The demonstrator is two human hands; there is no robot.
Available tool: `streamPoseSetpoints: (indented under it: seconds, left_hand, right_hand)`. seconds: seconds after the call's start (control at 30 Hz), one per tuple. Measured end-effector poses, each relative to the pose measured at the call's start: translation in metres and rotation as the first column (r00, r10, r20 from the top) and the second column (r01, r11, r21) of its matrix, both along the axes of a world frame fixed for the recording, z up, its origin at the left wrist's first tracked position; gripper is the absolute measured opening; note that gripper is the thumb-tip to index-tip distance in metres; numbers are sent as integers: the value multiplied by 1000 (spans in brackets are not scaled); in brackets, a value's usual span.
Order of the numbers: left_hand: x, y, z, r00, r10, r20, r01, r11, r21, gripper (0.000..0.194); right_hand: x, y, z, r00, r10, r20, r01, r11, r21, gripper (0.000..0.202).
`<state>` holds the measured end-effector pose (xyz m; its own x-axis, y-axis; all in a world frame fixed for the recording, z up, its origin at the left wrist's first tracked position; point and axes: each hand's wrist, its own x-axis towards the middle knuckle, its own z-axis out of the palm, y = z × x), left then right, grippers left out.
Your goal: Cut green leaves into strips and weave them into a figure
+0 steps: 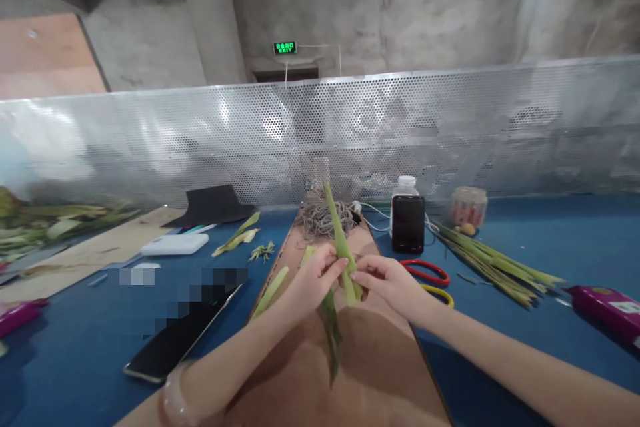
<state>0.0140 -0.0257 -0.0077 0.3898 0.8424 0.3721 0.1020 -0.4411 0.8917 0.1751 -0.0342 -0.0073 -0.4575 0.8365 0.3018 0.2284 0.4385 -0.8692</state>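
Pinching a long green leaf (pixel 341 240) with both hands right now, over the middle of the brown board (pixel 380 353). Got the left hand (pixel 325 275) clamped on it, thumb and fingers closed, and the right hand (pixel 377 279) clamped on it too, just beside and a bit lower. Pointing away with the narrow end, towards a messy heap of grey cord (pixel 323 219) at the board's far end. Can also see a darker leaf (pixel 331 337) below the left hand, plus a pale green strip (pixel 270 293) by the board's left edge. Over to the right on the blue tabletop (pixel 505 223), spotting a red loop (pixel 429 271) and a yellow loop (pixel 440 293), a black device (pixel 407 223) upright in front of a white-capped bottle (pixel 407 184), and a bundle of green stalks (pixel 493 260)
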Motion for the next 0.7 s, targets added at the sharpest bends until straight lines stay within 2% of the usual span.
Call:
streamPoseSetpoints:
  seconds: [0.23, 0.4, 0.5, 0.6, 0.7]
  left_hand:
    - [5, 3, -11, 993, 26, -117, -21, 999, 46, 19]
    - [10, -6, -11, 989, 28, -142, -24, 999, 32, 21]
    - [15, -11, -11, 993, 31, -111, -31, 1000, 1, 20]
    - [18, -11, -14, 994, 51, -100, -51, 999, 7, 21]
    - [21, -11, -18, 996, 59, -59, -62, 998, -34, 24]
  right_hand:
    - [-5, -3, -8, 977, -171, -127, 159, 982, -98, 22]
    - [-5, -8, -5, 974, -160, -161, 146, 985, -96, 25]
    - [-6, -12, -5, 960, -165, -225, 125, 976, -180, 30]
    - [-4, -12, -12, 955, -147, -258, 74, 959, -272, 32]
    - [-1, -8, -21, 952, -138, -274, 58, 959, -279, 33]
